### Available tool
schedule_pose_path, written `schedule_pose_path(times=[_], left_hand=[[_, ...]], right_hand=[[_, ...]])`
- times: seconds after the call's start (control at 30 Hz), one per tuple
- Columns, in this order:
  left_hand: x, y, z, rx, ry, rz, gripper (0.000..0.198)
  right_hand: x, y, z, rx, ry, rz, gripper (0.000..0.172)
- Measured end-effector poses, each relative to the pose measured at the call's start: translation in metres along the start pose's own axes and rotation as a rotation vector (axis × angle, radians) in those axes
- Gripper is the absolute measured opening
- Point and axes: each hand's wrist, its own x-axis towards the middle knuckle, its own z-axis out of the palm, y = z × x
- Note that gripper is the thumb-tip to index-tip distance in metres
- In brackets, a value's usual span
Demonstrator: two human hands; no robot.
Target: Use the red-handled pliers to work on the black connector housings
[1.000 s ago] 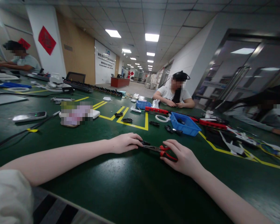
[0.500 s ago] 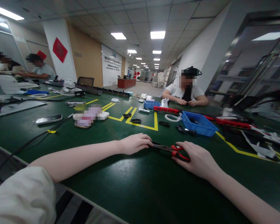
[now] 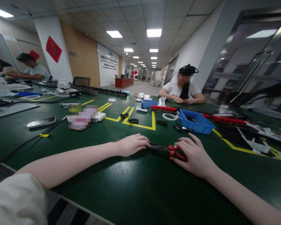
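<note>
My right hand (image 3: 196, 156) holds long-nose pliers (image 3: 162, 148) by their red-and-black handles, which stand apart. Its index finger points up, off the handles. The jaws reach left to the fingertips of my left hand (image 3: 132, 145). Those fingers are pinched on a small dark part (image 3: 151, 146) at the plier tips; most of it is hidden, so its kind cannot be made out. Beyond my hands, small black parts lie on the green table, one (image 3: 133, 120) inside a yellow tape outline and another (image 3: 162, 122) to the right of it.
A blue bin (image 3: 196, 122) with black pieces inside stands at the right, beside a white ring (image 3: 170, 116) and a black-handled tool (image 3: 182, 128). Phones (image 3: 41, 122) and a cable (image 3: 21, 145) lie at the left. A person (image 3: 183, 89) sits across the table.
My right index finger has lifted away from the plier handles. The pliers and my left hand keep nearly the same place together. The whole view has shifted slightly.
</note>
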Motion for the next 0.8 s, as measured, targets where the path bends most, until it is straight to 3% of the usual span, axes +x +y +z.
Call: schedule_pose_path(times=[0.23,0.47,0.8], left_hand=[[0.0011,0.0024,-0.0013,-0.047,0.001,-0.022,0.024],[0.001,-0.0002,0.0016,-0.08,0.019,-0.074,0.044],[0.0095,-0.0032,0.0043,-0.071,0.005,-0.066,0.037]], right_hand=[[-0.0007,-0.0002,0.0002,0.003,-0.015,0.006,0.033],[-0.0005,-0.0029,-0.0012,0.013,0.001,0.0,0.032],[-0.004,-0.0013,0.0008,0.026,-0.038,0.023,0.035]])
